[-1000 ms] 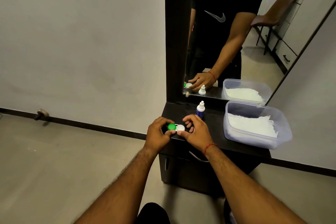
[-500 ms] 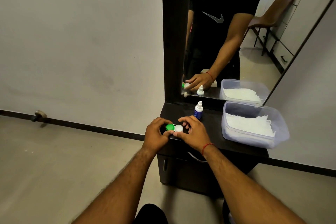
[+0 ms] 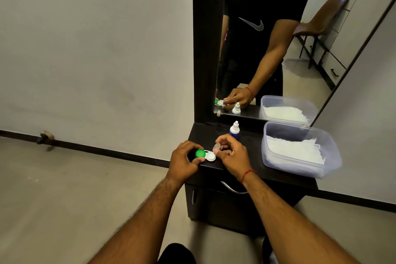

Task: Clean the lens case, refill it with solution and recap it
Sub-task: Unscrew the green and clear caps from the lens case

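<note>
While the one lens case [image 3: 211, 157] lies at the front left edge of the dark counter [image 3: 257, 156], two bare hands work on it. The left grip [image 3: 184, 158] curls around the case's left end, thumb and fingers grasping it beside the green cap [image 3: 200, 153], which sits on its well. The right grip [image 3: 233, 154] pinches the second cap, a pale see-through cap [image 3: 216, 147], between thumb and forefinger, tilted and held just above the right well, so that well stands uncovered and shows white. That makes two caps, one on and one off. One small bottle [image 3: 234, 130] with a white top and a blue label stands upright just behind the right grip, near the mirror [image 3: 278, 49]. One clear plastic tub [image 3: 289, 167] sits at the right of the counter, well apart from the case, with a layer of white tissues [image 3: 293, 148] inside. A red thread [image 3: 247, 174] circles the right wrist. One curved metal handle [image 3: 233, 189] shows on the drawer front below the counter edge. The mirror repeats the bottle, the tub and the right grip, and a brown chair [image 3: 321, 21] shows in the reflection
</note>
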